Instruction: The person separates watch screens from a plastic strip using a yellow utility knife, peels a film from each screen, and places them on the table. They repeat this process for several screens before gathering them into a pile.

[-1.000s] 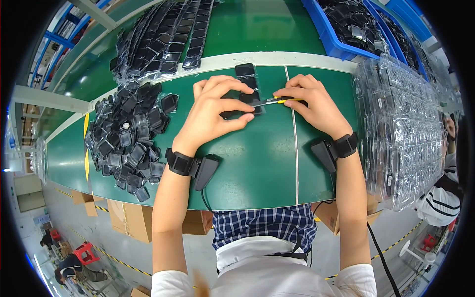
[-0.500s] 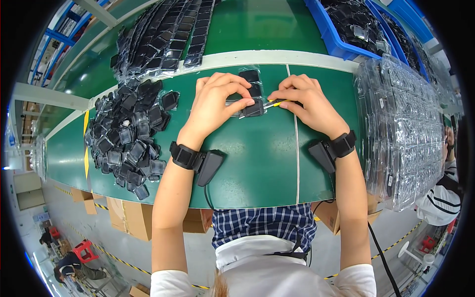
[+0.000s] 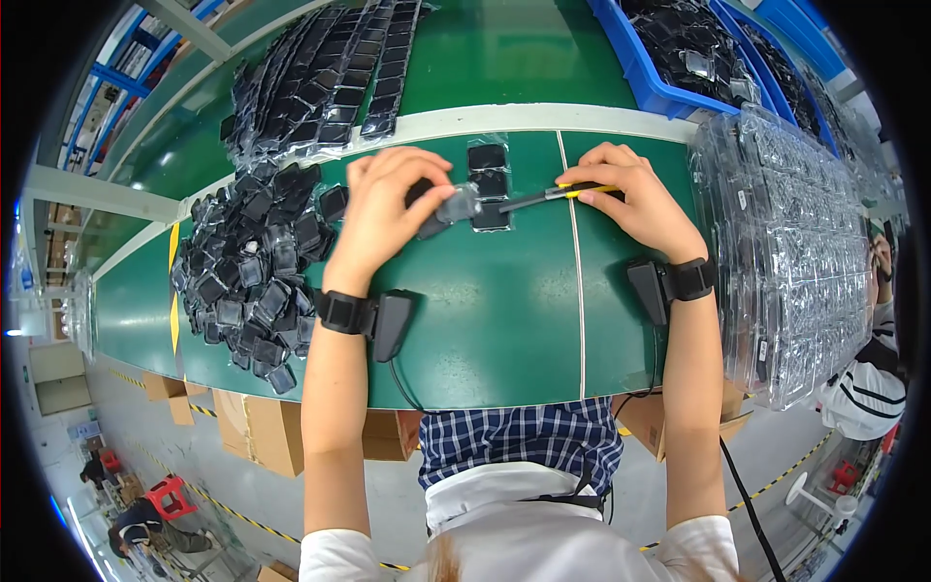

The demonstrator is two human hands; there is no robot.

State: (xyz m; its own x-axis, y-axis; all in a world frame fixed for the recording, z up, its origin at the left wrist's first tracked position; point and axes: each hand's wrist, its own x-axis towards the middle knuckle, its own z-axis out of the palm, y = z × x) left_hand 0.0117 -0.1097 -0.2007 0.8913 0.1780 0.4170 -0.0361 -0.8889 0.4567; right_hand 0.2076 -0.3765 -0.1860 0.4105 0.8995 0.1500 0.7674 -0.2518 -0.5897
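A small square piece in clear film (image 3: 460, 202) is pinched between the thumb and fingers of my left hand (image 3: 393, 209); a dark part hangs beside it, partly hidden. My right hand (image 3: 626, 199) grips a slim tool (image 3: 553, 195) with a yellow-and-black handle and a long grey blade-like end. Its tip points left and meets a short strip of black squares in clear film (image 3: 490, 181), which lies flat on the green table (image 3: 485, 320) between my hands. I cannot tell whether the tool is a knife or tweezers.
Left of my left hand lies a heap of loose film-wrapped black squares (image 3: 257, 262). Long strips of them (image 3: 325, 82) lie beyond the white ledge. A blue bin (image 3: 635, 58) stands back right, and stacked clear plastic trays (image 3: 786, 262) at right. Cables trail from both wrist devices.
My left hand has drawn back left, carrying the clear square off the strip. My right hand has shifted right, and more of the tool now shows.
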